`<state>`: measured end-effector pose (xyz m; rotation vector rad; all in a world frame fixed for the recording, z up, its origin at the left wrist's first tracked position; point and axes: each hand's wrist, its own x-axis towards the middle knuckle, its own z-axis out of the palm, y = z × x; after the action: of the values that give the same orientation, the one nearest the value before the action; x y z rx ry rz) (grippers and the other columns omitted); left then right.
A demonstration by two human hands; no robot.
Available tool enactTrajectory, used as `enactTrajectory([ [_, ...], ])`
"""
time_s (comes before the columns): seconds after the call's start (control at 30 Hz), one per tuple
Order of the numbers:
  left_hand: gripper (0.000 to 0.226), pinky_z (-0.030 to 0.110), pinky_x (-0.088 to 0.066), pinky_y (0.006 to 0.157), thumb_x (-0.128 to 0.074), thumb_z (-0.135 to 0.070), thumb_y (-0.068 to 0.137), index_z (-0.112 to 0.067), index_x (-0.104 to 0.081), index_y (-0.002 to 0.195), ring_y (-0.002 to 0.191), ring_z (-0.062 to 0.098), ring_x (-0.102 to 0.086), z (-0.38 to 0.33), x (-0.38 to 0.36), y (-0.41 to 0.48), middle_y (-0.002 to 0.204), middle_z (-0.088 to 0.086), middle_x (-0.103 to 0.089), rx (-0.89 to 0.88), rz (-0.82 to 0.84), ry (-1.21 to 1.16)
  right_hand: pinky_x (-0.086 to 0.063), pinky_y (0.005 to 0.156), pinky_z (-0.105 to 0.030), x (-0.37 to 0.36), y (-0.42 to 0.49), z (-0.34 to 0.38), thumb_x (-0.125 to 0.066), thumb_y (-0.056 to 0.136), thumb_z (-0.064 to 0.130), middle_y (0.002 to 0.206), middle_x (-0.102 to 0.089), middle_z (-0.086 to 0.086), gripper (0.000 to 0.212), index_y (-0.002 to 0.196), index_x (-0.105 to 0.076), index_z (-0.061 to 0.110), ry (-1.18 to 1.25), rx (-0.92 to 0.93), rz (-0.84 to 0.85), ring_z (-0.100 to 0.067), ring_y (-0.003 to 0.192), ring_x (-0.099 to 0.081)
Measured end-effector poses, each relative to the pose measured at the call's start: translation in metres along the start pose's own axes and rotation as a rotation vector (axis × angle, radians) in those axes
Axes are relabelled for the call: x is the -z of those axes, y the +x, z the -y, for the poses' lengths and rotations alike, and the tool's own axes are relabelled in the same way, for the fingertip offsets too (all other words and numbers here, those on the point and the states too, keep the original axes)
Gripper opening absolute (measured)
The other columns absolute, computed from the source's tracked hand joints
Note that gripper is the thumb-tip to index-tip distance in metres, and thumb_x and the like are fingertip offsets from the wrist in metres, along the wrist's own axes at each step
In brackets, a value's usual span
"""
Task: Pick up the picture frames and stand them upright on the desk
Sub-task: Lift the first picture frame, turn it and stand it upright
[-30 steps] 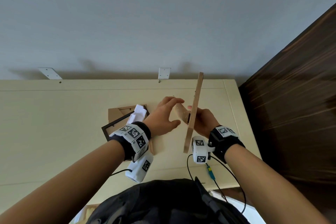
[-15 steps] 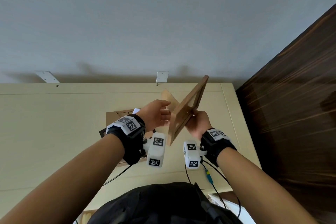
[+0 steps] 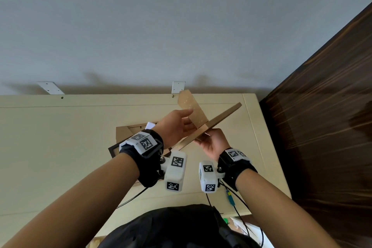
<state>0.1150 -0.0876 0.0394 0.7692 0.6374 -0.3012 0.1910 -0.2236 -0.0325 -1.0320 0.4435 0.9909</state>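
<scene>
Between both hands' fingers point(image 3: 203, 139), frame point(image 3: 218, 122).

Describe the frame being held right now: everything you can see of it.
The held frame is thin, light-brown wood or fibreboard, seen back side up, tilted with its far end raised above the desk. Its cardboard-like easel leg is swung out, pointing upward. The right hand grips it from beneath; the left hand touches the leg's base. Its front is hidden.
</scene>
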Motion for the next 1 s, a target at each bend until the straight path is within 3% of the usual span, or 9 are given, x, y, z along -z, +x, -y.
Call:
enactTrajectory([
  [0.17, 0.019, 0.024, -0.046, 0.064, -0.046, -0.007, 0.092, -0.008, -0.058, 0.106, 0.073, 0.016, -0.056, 0.002, -0.008, 0.011, 0.099, 0.01, -0.062, -0.056, -0.112, 0.236, -0.062, 0.064, -0.037, 0.008, -0.001, 0.002, -0.045, 0.094, 0.009, 0.104, -0.066, -0.022, 0.02, 0.108, -0.057, -0.001, -0.231, 0.059, -0.023, -0.031, 0.087, -0.069],
  [0.27, 0.021, 0.023, -0.044, 0.064, -0.05, -0.009, 0.088, -0.009, -0.057, 0.108, 0.08, 0.019, -0.052, -0.002, -0.01, 0.016, 0.102, 0.011, -0.059, -0.017, -0.182, 0.276, -0.056, 0.09, -0.046, 0.008, 0.001, 0.008, -0.047, 0.089, 0.02, 0.133, -0.056, -0.012, 0.033, 0.12, -0.047, 0.014, -0.293, 0.059, -0.197, -0.032, 0.117, -0.06],
  [0.37, 0.025, 0.023, -0.044, 0.059, -0.054, -0.014, 0.084, -0.009, -0.055, 0.108, 0.071, 0.017, -0.049, -0.011, -0.014, 0.02, 0.102, 0.01, -0.057, 0.024, -0.224, 0.285, -0.042, 0.107, -0.046, 0.003, -0.009, 0.015, -0.058, 0.057, 0.044, 0.143, -0.043, -0.008, 0.085, 0.134, -0.035, 0.017, -0.494, 0.238, -0.444, -0.03, 0.13, -0.046],
  [0.5, 0.016, 0.025, -0.035, 0.052, -0.053, -0.014, 0.081, -0.009, -0.05, 0.095, 0.058, 0.016, -0.04, -0.027, -0.02, 0.022, 0.088, 0.01, -0.05, 0.028, -0.265, 0.334, -0.033, 0.114, -0.045, 0.006, -0.021, 0.017, -0.078, 0.07, 0.014, 0.154, -0.024, -0.011, 0.097, 0.147, -0.02, 0.015, -0.848, 0.609, -0.553, -0.026, 0.142, -0.028],
  [0.57, 0.005, 0.023, -0.034, 0.048, -0.049, -0.007, 0.081, -0.01, -0.045, 0.083, 0.051, 0.015, -0.037, -0.033, -0.024, 0.024, 0.074, 0.006, -0.046, 0.035, -0.285, 0.378, -0.034, 0.111, -0.042, 0.008, -0.023, 0.018, -0.075, 0.071, 0.01, 0.148, -0.036, -0.006, 0.078, 0.139, -0.037, 0.016, -0.975, 0.744, -0.536, -0.023, 0.138, -0.033],
  [0.67, 0.01, 0.018, -0.038, 0.039, -0.045, -0.002, 0.082, -0.01, -0.041, 0.079, 0.031, 0.012, -0.042, -0.041, -0.03, 0.025, 0.065, 0.004, -0.039, 0.053, -0.304, 0.412, -0.044, 0.101, -0.048, -0.007, -0.028, 0.019, -0.063, 0.072, 0.008, 0.105, -0.066, 0.003, 0.025, 0.084, -0.065, 0.03, -1.074, 0.785, -0.455, -0.022, 0.111, -0.059],
  [0.73, 0.008, 0.02, -0.043, 0.041, -0.048, -0.006, 0.084, -0.007, -0.042, 0.091, 0.034, 0.015, -0.045, -0.048, -0.032, 0.025, 0.067, 0.005, -0.038, 0.068, -0.322, 0.421, -0.046, 0.094, -0.05, -0.016, -0.029, 0.022, -0.057, 0.074, 0.008, 0.08, -0.064, 0.012, 0.03, 0.063, -0.055, 0.036, -1.074, 0.743, -0.438, -0.021, 0.092, -0.064],
  [0.87, 0.029, 0.027, -0.037, 0.053, -0.052, -0.014, 0.083, -0.005, -0.046, 0.11, 0.051, 0.016, -0.036, -0.062, -0.033, 0.032, 0.076, 0.007, -0.042, 0.055, -0.333, 0.521, -0.046, 0.081, -0.038, -0.02, -0.024, 0.031, -0.049, 0.074, 0.006, 0.063, -0.057, 0.009, 0.026, 0.06, -0.051, 0.027, -1.072, 0.678, -0.475, -0.023, 0.07, -0.054],
  [1.0, 0.011, 0.027, -0.038, 0.061, -0.053, -0.022, 0.088, -0.015, -0.052, 0.096, 0.067, 0.018, -0.045, -0.069, -0.045, 0.035, 0.09, 0.009, -0.047, 0.034, -0.318, 0.731, -0.029, 0.059, -0.03, -0.021, -0.022, 0.041, -0.046, 0.075, 0.002, 0.05, -0.041, 0.006, 0.034, 0.049, -0.038, 0.022, -1.012, 0.639, -0.438, -0.019, 0.057, -0.034],
])
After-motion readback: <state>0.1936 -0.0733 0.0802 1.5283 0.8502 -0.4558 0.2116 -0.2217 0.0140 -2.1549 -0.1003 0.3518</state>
